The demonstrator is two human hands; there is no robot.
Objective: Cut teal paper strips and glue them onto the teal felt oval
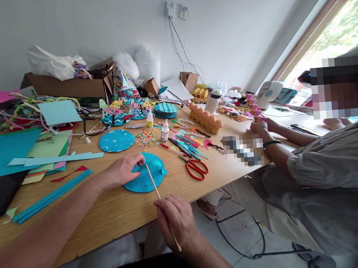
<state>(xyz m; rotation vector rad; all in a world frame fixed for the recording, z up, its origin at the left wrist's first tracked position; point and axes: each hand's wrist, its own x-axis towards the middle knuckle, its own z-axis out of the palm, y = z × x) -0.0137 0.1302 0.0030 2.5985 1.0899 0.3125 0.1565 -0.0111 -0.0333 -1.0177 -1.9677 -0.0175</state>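
Observation:
A round blue disc point(140, 188) lies near the table's front edge, with a curved blue paper strip point(158, 167) standing up on its top. My left hand point(123, 170) rests over the disc's left side, its fingers bent and the thumb apart from them. The fingertips touch the blue paper close to the stick's tip. In my right hand point(177, 219), in front of the table edge, is a thin wooden stick point(152, 180). Its far end reaches the blue paper beside my left fingers.
Red-handled scissors point(196, 169), small glue bottles point(164, 132) and confetti point(148, 140) lie beyond the disc. Another blue disc point(116, 140) and blue strips point(52, 196) are left. An orange egg carton point(205, 118) stands right. A person point(324, 168) sits there, holding something pink.

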